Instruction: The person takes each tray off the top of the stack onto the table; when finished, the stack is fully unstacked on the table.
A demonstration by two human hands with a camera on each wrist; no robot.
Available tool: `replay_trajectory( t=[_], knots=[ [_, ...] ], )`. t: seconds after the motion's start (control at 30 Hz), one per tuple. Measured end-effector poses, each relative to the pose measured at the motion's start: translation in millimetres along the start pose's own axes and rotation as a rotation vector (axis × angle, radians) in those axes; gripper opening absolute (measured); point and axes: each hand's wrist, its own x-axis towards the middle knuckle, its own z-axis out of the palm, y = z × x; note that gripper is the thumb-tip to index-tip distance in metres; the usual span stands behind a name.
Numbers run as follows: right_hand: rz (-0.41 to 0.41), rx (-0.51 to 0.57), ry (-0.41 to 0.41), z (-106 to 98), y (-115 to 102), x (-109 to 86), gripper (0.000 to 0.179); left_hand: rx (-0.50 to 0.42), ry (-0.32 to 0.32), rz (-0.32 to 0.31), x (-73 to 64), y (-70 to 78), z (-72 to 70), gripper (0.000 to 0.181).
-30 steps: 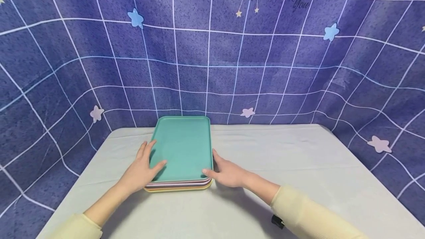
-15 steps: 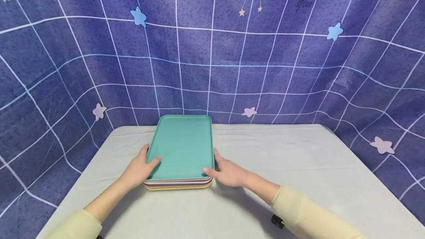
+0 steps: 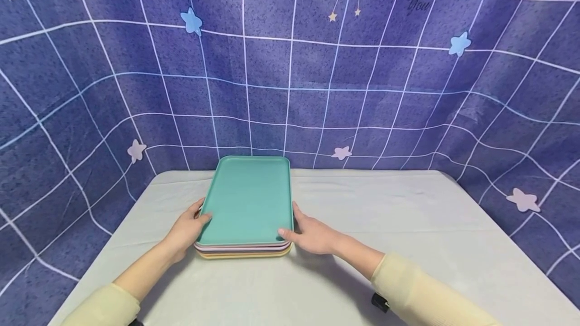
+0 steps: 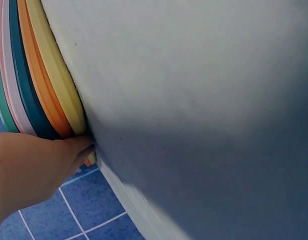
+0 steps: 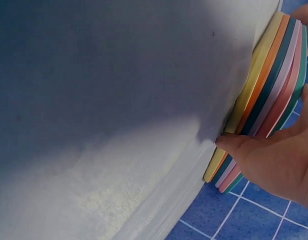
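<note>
Tray stack (image 3: 248, 200) is what I have between the hands, teal on top and yellow at the bottom, lying flat toward the far side of the white table (image 3: 371, 225), around eleven o'clock from its middle. What matters most to me is how squarely it sits: its long axis runs roughly from six to twelve, its short near edge facing me. It lies at two o'clock from the left hand (image 3: 186, 230) and at ten from the right hand (image 3: 313, 236), and I'd call neither hand nearer, since both touch it. Each one grips a long side near the front corner, thumb over the teal rim and fingers curled down toward the yellow base, parted by about the stack's thickness. Whether any fingertip reaches underneath, I can't tell from the wrist views.
</note>
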Motion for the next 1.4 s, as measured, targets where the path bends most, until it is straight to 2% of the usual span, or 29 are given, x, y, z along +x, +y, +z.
replay_trajectory(
  t=[0.4,0.7,0.83,1.0,1.4],
  knots=[
    [-0.013,0.024,0.024,0.5,-0.7,0.8,0.085,-0.058,-0.01,0.01,1.2,-1.1,0.4,0.066],
    [-0.017,0.023,0.026,2.9,0.2,2.3,0.083,-0.056,0.088,0.046,-1.8,-0.1,2.0,0.06],
    [-0.019,0.026,0.021,2.8,0.9,2.7,0.084,-0.054,0.102,0.059,-3.1,1.4,3.6,0.057],
    [-0.017,0.031,0.019,2.4,1.0,1.7,0.086,-0.056,0.093,0.074,-3.6,1.3,4.9,0.055],
    [-0.018,0.034,0.022,1.6,4.5,1.1,0.086,-0.08,0.082,0.062,-2.0,0.9,6.8,0.055]
  ],
)
